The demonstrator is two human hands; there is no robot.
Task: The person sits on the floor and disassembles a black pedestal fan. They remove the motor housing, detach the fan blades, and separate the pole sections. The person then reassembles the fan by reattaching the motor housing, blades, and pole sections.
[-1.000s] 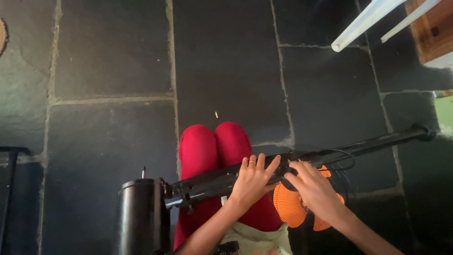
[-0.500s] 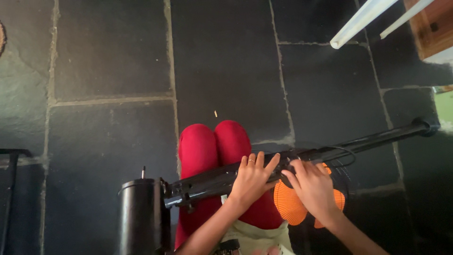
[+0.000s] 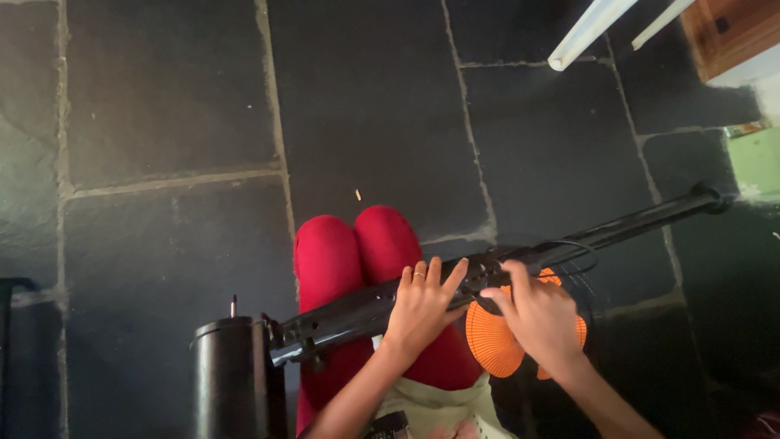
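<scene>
Black pole [image 3: 487, 264]: long, slim, dark metal, lying aslant across the person's lap from lower left to upper right. Its lower end meets a black cylinder [image 3: 231, 378], apparently a motor housing, with a short pin at its top; its far end reaches out over the floor [image 3: 162, 122] at the right.

Left hand [image 3: 422, 305]: laid flat over the pole's middle, fingers spread, a ring on one finger. It presses or steadies rather than closing round the pole.

Right hand [image 3: 540, 317]: just beside the left, fingers curled at the pole's underside, where a thin black wire [image 3: 581, 248] loops. Whether the fingertips pinch the wire or a fitting cannot be told.

Orange blade [image 3: 491, 341]: ribbed plastic, beneath the right hand and under the pole, partly hidden.

Red legs [image 3: 357, 252]: knees together, carrying the pole.

Floor: dark stone slabs with pale joints. White bars [image 3: 589, 32] and a wooden corner [image 3: 731, 32] at upper right.

State of work: judged mid-way. The pole and cylinder look joined; the wire near the right hand appears loose, and the orange blade is not visibly mounted.
</scene>
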